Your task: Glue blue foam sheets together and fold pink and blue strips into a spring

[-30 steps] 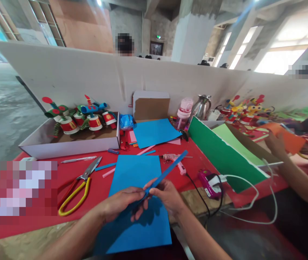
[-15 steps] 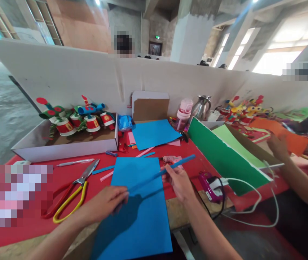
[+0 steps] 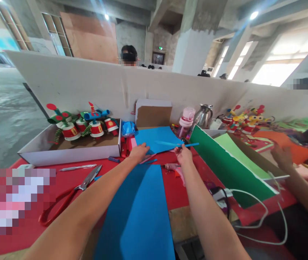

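Observation:
Over the far blue sheet (image 3: 158, 135), a narrow blue paper strip (image 3: 193, 144) runs roughly level. My right hand (image 3: 184, 155) pinches it towards its right end, which sticks out past the fingers. At the strip's left end, my left hand (image 3: 140, 153) has its fingers closed, though the strip is faint and blurred there. Beneath my forearms lies a large blue sheet (image 3: 140, 202), reaching past the table's near edge. Left of it are red-handled scissors (image 3: 85, 184), partly hidden by my left arm. A pink glue gun (image 3: 174, 168) lies near my right wrist.
A white box (image 3: 70, 155) with paper-cup figures (image 3: 97, 128) stands at left. To the right is a green-sided box (image 3: 224, 166), with white cables (image 3: 264, 213) nearby. A pink bottle (image 3: 187, 119) and metal jug (image 3: 204, 115) stand behind. Another person's hand (image 3: 282, 155) holds orange paper (image 3: 294, 146).
Both my hands have moved away from me with the blue strip, from above the large near sheet to the far blue sheet. My left forearm now covers part of the scissors.

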Tool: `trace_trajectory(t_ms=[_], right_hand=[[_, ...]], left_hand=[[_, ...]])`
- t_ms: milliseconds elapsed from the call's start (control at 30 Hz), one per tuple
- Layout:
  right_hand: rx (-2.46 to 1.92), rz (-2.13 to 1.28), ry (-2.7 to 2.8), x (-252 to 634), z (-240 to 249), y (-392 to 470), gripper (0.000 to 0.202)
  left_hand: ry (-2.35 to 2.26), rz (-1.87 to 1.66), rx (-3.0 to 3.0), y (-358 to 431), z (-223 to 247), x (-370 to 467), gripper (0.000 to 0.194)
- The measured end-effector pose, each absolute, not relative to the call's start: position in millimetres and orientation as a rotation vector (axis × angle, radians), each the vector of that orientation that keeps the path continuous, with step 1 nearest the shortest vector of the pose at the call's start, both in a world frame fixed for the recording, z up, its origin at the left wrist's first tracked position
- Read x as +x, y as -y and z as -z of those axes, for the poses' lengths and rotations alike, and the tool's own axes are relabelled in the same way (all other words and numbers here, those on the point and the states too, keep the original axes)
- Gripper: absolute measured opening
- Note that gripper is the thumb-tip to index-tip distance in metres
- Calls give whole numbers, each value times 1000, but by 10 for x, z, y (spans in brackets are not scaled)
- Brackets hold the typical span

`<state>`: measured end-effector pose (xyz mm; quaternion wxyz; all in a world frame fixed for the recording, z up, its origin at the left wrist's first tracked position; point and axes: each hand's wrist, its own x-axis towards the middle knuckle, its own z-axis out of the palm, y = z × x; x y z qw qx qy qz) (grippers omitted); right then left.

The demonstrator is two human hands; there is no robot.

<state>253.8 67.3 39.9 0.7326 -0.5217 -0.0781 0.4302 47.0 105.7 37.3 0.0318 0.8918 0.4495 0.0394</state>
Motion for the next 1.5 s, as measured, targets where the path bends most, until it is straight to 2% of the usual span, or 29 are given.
trace_trajectory(t_ms=[233,367,500,667,800,833,967,1033,1100,1200,1333,1400,1500], right_hand=[[-1106,-926,114,2669,-400,-754,25],[-1158,-1037,138,2558,-308,-815,14],[-1218,-1133,145,2366,-266,-949,6],[-1295,-1245,172,2239,-430,-960,12],[-1305,-1277,263,2193,-564,-425,13],[-1274,-1267,434,2173,-572,-204,14],[-1275,-1119,889,2050,-476,750,29],[-1360,-1126,993,1980,-384,1093,37],[-1411,-1098,1030,1918,-299,1280,42],[-1443,-1017,1071,1841,-217,1344,46],[-1453,-943,1181,1765,-195,1380,45],[-1419,-939,1301,1753,-231,1460,47],[-1259,-856,1762,1773,-334,1616,59]], left_hand=[[-1415,-10,2753,-1202,-294,605,29],[-1437,7,2745,-1132,-371,491,32],[-1514,-14,2765,-816,-533,219,31],[-1523,-219,2848,-187,-735,-405,28],[-1446,-554,2809,402,-677,-1031,34],[-1410,-596,2780,549,-624,-1164,35],[-1156,-539,2764,1098,-307,-1404,31],[-1107,-513,2802,1326,-132,-1319,52],[-1078,-457,2844,1496,13,-1131,60],[-995,-438,2899,1623,154,-787,52],[-975,-792,2951,1634,209,-498,23],[-951,-940,2930,1617,172,-496,20],[-942,-1066,2838,1569,47,-667,24]])
